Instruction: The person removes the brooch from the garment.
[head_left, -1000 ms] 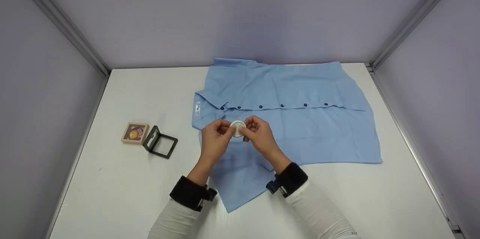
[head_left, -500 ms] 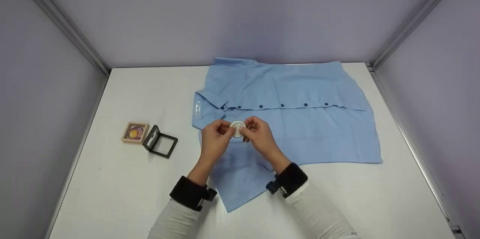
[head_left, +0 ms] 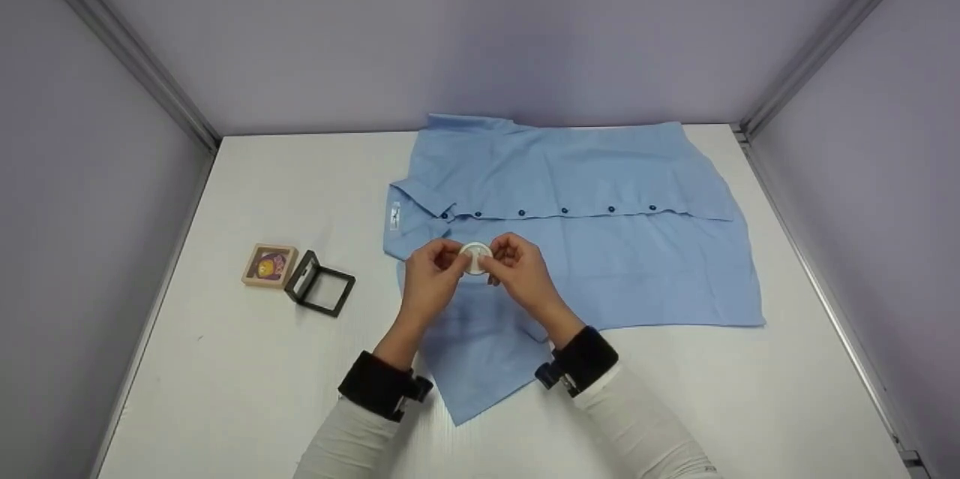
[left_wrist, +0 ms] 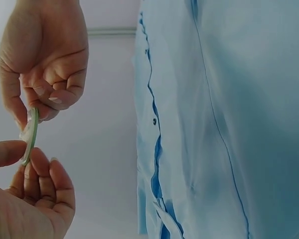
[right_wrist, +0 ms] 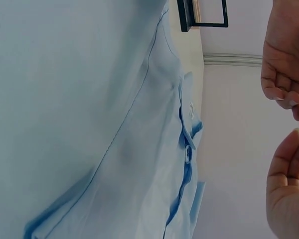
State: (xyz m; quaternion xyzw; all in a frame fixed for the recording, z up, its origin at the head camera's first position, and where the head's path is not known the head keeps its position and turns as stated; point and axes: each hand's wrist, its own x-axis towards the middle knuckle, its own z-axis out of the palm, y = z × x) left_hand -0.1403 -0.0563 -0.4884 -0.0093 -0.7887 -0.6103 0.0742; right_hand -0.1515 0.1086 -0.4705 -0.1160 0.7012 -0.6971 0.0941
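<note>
Between both hands, above the shirt in the head view, is a small round disc (head_left: 475,257) with a whitish face and a pale rim. Seen edge-on in the left wrist view, this disc (left_wrist: 32,134) is thin and green-edged, with something clear on one face. My left hand (head_left: 427,284) pinches its left edge, thumb on the near face. On the opposite edge, my right hand (head_left: 526,280) pinches it the same way. Beneath lies a light blue button-up shirt (head_left: 637,269), front side up, collar to the left, dark buttons along its placket.
Left of the shirt, an open black hinged frame (head_left: 328,311) stands on the white table (head_left: 225,374). Beside it sits a small wooden box (head_left: 264,284) with a yellow and purple picture. Grey panels (head_left: 480,28) wall the table at the back and sides.
</note>
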